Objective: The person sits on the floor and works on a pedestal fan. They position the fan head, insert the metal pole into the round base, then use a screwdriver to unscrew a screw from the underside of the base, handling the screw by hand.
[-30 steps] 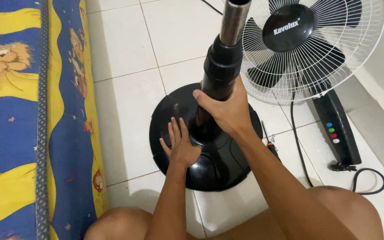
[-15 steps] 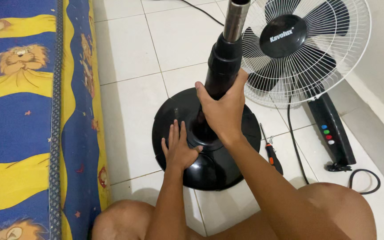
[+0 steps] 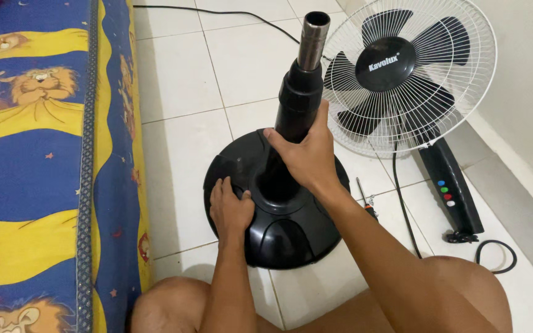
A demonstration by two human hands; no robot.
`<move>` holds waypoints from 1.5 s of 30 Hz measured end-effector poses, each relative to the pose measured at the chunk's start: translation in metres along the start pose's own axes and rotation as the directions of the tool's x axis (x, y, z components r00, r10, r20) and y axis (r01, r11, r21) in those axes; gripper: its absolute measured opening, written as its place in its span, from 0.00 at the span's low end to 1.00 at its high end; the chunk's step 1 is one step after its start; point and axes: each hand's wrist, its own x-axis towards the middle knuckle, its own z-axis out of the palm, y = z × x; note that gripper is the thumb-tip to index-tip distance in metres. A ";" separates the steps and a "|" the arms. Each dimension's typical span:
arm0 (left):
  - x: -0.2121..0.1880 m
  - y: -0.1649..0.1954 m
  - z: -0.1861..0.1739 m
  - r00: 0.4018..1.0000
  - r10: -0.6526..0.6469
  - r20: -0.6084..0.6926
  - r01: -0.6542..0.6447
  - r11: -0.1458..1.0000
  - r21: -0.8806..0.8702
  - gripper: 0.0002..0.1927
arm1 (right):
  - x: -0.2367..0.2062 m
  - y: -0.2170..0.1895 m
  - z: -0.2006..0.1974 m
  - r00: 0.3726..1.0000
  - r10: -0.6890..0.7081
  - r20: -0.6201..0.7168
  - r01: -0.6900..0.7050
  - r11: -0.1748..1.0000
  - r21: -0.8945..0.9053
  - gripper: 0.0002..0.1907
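From the head camera we look down at a round black fan base (image 3: 285,231) sitting on the white tile floor (image 3: 180,86). We will tell where everything is from this base.

A black pole (image 3: 297,108) stands up out of the hole in the middle of the base. It has a shiny metal tube (image 3: 313,40) sticking out of its top.

The right hand (image 3: 306,154) is just above the middle of the base. Its fingers (image 3: 282,142) are curled tight around the low part of the pole, so the pole sits inside the fist, with the thumb on the side away from us.

The left hand (image 3: 229,209) lies on the left side of the base. Its fingers are bent and press down on the top of the base near the middle hole. It grips nothing; the base is under the fingers, touching them.

To the right of the base, and farther from us, the fan head (image 3: 405,74) with its white cage and black blades rests on the floor. A long black control part (image 3: 451,185) with coloured buttons lies right of the base. A screwdriver (image 3: 365,197) lies just beside the base on its right. A black cord (image 3: 495,256) curls farther right.

Left of the base is a blue and yellow mattress (image 3: 38,166) with lion pictures.
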 end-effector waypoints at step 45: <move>-0.001 -0.014 0.027 0.875 0.102 0.474 -0.227 0.950 0.215 0.50 | -0.022 0.092 -0.041 0.835 0.239 0.496 -0.385 0.898 0.215 0.49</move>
